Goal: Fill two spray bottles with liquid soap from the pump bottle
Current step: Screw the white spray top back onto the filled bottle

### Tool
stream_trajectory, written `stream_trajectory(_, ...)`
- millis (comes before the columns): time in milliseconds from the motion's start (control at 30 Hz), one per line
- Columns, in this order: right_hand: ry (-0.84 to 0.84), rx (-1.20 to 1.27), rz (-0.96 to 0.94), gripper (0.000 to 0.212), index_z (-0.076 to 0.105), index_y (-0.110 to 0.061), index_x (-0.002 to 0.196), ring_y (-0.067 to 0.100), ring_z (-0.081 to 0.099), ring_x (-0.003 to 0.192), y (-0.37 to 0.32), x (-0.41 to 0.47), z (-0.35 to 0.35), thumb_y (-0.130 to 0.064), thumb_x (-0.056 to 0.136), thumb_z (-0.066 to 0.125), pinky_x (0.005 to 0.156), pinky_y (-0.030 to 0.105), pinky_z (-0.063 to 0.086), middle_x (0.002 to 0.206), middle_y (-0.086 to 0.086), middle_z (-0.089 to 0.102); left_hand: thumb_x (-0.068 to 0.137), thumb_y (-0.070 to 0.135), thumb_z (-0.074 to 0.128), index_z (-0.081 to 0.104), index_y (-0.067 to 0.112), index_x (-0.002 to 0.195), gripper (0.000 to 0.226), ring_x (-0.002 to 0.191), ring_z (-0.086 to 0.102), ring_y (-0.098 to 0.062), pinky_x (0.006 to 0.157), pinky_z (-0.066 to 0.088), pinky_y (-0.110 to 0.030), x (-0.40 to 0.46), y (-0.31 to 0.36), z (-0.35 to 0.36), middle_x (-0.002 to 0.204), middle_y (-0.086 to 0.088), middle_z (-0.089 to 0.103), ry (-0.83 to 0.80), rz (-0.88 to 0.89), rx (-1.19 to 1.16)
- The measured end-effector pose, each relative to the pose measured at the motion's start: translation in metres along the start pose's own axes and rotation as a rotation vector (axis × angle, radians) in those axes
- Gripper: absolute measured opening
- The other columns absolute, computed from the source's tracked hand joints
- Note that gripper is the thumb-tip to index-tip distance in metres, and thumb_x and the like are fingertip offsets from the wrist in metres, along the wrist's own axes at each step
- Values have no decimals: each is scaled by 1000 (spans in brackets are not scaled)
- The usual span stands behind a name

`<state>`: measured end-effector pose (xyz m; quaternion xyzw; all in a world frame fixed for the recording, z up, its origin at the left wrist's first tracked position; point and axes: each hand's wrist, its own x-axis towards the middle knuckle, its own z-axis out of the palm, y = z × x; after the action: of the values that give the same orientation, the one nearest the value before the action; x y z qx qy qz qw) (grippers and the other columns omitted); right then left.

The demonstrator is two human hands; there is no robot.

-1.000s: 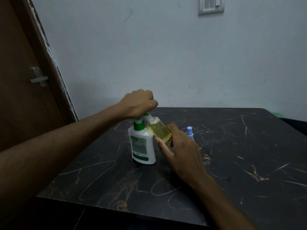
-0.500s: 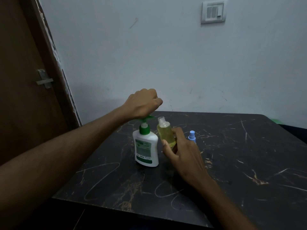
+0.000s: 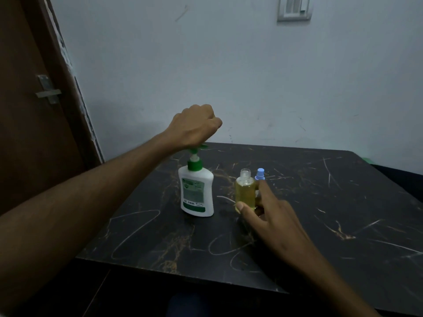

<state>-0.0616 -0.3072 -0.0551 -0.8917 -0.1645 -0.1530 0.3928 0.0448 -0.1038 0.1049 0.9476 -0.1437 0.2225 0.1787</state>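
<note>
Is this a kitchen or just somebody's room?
Probably just an ordinary room at home, not clearly a kitchen. There's a brown wooden door with a metal latch, a light switch on a plain painted wall, and a dark marble-look table.

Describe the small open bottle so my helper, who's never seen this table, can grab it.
On the dark marble table, look right of the white pump bottle. The small clear bottle stands upright, holding yellow liquid. Unlike the blue-capped sprayer just behind, its neck is uncapped.
</note>
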Motion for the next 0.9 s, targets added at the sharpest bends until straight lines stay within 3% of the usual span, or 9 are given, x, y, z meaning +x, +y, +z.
stream_trajectory(67,-17,-9,-17,39,42,-42,130,-2,64,89,1,-7,2,-61,97,51,75,23,52,102,-18,67,93,25,49,31,18,62,36,57,31,-21,57,27,-35,-5,-1,-9,60,-2,39,76,27,15)
stream_trajectory(167,-33,-38,-14,26,46,-44,112,-5,57,97,-1,-16,5,-61,95,56,76,16,44,108,-23,58,89,28,45,34,15,57,37,49,32,-21,56,29,-31,-26,0,-24,53,0,36,322,125,40)
stream_trajectory(300,-71,-61,10,37,50,-43,125,-4,53,100,-4,-21,8,-59,93,61,79,18,44,114,-23,56,101,20,56,43,21,61,42,48,35,-5,53,24,-21,-96,17,-24,52,12,35,558,255,-71)
stream_trajectory(433,-54,-85,9,35,57,-40,117,-1,56,96,-2,-26,9,-58,89,67,81,25,50,106,-19,62,101,33,56,53,17,69,35,59,47,-13,55,35,-29,-172,25,18,63,8,45,482,238,-196)
stream_trajectory(633,-27,-66,11,43,58,-49,123,-5,60,98,1,-28,8,-55,84,74,80,19,49,105,-26,66,90,46,68,59,36,93,14,89,62,-2,74,49,-16,-211,20,77,88,20,60,247,19,-372)
stream_trajectory(767,-4,-102,-15,38,62,-38,113,0,60,98,1,-28,7,-58,80,60,83,25,52,104,-22,67,84,47,78,54,47,120,43,105,62,7,76,49,-12,-207,22,97,108,26,64,125,-92,-460)
stream_trajectory(900,-13,-115,-12,35,62,-39,116,-1,59,103,6,-30,7,-46,83,69,86,24,51,109,-23,65,84,43,80,52,49,125,50,106,63,10,77,48,-8,-200,25,106,114,27,67,42,-116,-492)
